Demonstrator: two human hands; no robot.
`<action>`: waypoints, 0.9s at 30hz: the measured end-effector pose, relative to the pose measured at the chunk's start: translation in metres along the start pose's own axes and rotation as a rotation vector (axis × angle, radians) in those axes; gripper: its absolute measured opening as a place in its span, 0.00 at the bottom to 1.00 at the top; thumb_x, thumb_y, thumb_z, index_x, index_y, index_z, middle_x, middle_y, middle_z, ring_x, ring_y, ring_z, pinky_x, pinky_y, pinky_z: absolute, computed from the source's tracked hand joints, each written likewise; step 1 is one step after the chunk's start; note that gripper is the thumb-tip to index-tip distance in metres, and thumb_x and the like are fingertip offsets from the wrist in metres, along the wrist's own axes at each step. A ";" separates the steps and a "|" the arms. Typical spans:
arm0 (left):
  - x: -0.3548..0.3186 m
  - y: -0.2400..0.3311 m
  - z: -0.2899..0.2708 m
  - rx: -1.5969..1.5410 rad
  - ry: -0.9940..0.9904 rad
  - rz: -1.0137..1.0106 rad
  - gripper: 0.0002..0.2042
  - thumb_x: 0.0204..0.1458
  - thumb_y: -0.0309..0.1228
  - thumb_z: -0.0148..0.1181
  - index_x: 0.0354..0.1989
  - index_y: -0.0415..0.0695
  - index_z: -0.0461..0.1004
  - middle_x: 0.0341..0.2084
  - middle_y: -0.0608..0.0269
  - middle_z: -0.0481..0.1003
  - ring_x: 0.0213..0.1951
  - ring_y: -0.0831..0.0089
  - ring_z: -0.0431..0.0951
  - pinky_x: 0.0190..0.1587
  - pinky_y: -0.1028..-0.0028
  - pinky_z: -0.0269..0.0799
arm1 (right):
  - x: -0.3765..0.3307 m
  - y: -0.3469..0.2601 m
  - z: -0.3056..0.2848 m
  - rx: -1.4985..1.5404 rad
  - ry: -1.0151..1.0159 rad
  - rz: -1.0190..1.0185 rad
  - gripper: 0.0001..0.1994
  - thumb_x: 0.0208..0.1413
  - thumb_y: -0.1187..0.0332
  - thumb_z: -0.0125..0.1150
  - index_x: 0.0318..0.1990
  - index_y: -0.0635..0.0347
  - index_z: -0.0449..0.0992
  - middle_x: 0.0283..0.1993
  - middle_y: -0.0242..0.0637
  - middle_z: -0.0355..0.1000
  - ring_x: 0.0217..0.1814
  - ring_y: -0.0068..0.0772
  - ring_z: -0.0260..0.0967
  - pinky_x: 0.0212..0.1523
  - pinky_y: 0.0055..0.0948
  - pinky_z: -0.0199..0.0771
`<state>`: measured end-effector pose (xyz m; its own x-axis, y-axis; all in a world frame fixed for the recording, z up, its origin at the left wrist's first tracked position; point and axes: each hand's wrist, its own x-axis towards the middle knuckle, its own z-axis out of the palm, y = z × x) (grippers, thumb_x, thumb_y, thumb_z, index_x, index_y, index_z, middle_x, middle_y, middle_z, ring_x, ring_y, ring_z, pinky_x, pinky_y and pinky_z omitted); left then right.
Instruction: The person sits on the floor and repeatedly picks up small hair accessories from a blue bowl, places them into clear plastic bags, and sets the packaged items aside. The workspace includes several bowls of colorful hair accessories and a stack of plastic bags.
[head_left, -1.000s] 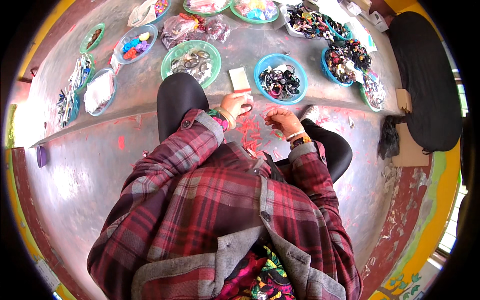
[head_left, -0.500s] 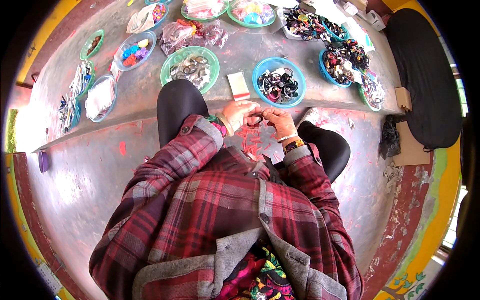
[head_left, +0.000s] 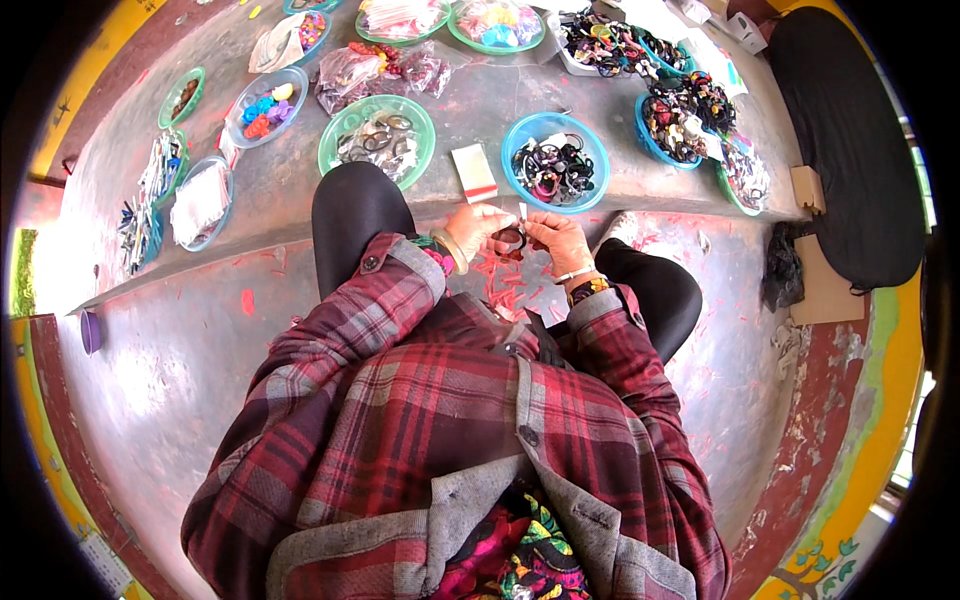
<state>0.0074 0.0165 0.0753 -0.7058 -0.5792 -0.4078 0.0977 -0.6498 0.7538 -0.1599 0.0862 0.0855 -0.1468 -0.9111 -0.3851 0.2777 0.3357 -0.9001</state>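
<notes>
My left hand [head_left: 474, 229] and my right hand [head_left: 560, 243] meet in front of me, above the gap between my legs. A dark looped band, like a hair tie [head_left: 510, 243], hangs from the closed fingers of my left hand. My right hand pinches a small white strip [head_left: 523, 211] that stands up between the two hands, close to the band. Just beyond them a blue bowl [head_left: 604, 170] holds a tangle of dark bands. To its left lies a white card pad [head_left: 472, 170] with a red edge. A green bowl [head_left: 328, 150] carries tagged bands.
Further bowls and trays stand along the raised ledge [head_left: 470, 100], with hair bands, pens, buttons and packets. Red paper scraps [head_left: 505, 285] litter the floor between my legs. A black bag [head_left: 783, 265] and cardboard [head_left: 830, 285] sit at the right; a purple cup [head_left: 91, 332] is far left.
A white strip now shows upright at my fingertips. The dark band hangs slightly lower and more open beneath my left fingers. Both hands stay in nearly the same place.
</notes>
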 end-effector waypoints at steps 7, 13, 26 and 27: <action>0.004 -0.006 -0.007 -0.103 -0.012 -0.001 0.11 0.50 0.30 0.50 0.37 0.34 0.68 0.31 0.58 0.72 0.32 0.72 0.75 0.32 0.78 0.73 | -0.002 -0.004 0.005 0.023 0.067 -0.046 0.07 0.43 0.77 0.57 0.32 0.63 0.75 0.24 0.29 0.70 0.22 0.17 0.62 0.25 0.15 0.62; 0.005 -0.002 -0.008 -0.218 -0.060 -0.066 0.11 0.51 0.29 0.49 0.38 0.34 0.68 0.31 0.56 0.72 0.33 0.69 0.75 0.34 0.76 0.72 | -0.005 -0.008 0.004 0.060 0.028 -0.060 0.07 0.44 0.78 0.54 0.32 0.64 0.75 0.24 0.29 0.69 0.23 0.18 0.62 0.27 0.17 0.62; -0.004 0.014 -0.004 -0.304 -0.133 -0.140 0.18 0.52 0.38 0.45 0.39 0.32 0.67 0.34 0.53 0.72 0.35 0.68 0.74 0.37 0.76 0.71 | -0.003 -0.004 0.000 0.003 -0.080 -0.163 0.06 0.45 0.77 0.51 0.28 0.63 0.75 0.24 0.30 0.70 0.24 0.18 0.62 0.28 0.17 0.61; -0.003 0.014 -0.004 -0.279 -0.120 -0.141 0.17 0.51 0.37 0.46 0.39 0.33 0.67 0.33 0.53 0.72 0.35 0.68 0.74 0.37 0.76 0.71 | -0.002 -0.003 -0.001 -0.003 -0.081 -0.168 0.06 0.45 0.77 0.51 0.27 0.63 0.75 0.24 0.30 0.70 0.24 0.18 0.62 0.28 0.17 0.61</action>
<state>0.0134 0.0072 0.0846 -0.8022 -0.4228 -0.4217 0.1698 -0.8385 0.5177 -0.1616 0.0873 0.0884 -0.1137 -0.9708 -0.2114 0.2525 0.1775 -0.9512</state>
